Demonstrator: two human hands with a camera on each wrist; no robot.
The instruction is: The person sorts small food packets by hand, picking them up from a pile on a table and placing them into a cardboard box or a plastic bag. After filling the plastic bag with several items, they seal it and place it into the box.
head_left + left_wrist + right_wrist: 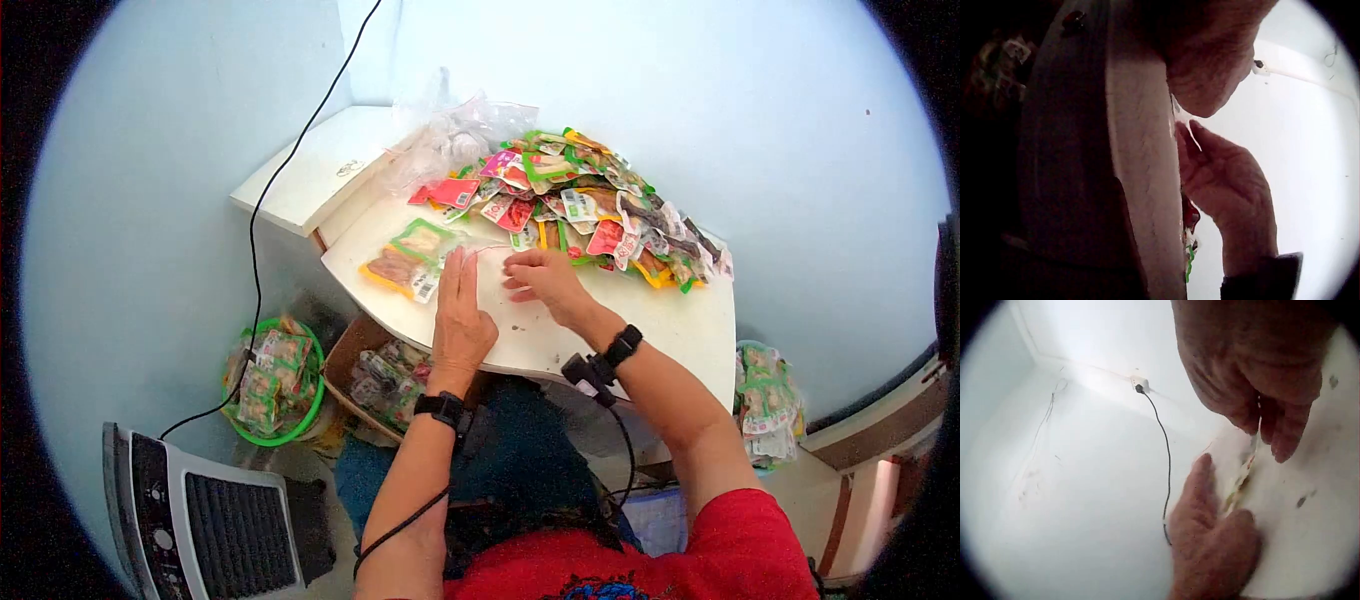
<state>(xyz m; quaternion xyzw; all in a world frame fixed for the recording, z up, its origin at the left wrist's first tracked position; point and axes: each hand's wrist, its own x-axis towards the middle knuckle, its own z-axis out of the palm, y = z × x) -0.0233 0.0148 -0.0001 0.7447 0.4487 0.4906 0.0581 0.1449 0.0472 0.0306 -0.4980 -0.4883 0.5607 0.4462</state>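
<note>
My left hand (pixel 462 325) is held with straight fingers together beside two flat food packets, a green-edged one (pixel 422 238) and a yellow-edged one (pixel 393 268). Facing it, my right hand (pixel 548 285) has bent fingers. In the right wrist view, the right hand (pixel 1260 369) pinches the thin edge of a clear plastic packet (pixel 1247 459) between thumb and fingers, while the left hand (pixel 1213 531) lies along the packet's other side. The left wrist view shows the right hand (pixel 1229 181) beyond the near left hand (pixel 1210 56); the packet's contents are unclear.
A large heap of colourful packets (pixel 560 195) covers the back right of the white table (pixel 640 330). Clear plastic bags (pixel 460 135) lie at the back left. Below stand a green basket (pixel 318 385) and a cardboard box (pixel 345 350), both holding packets. A black cable (pixel 257 220) hangs left.
</note>
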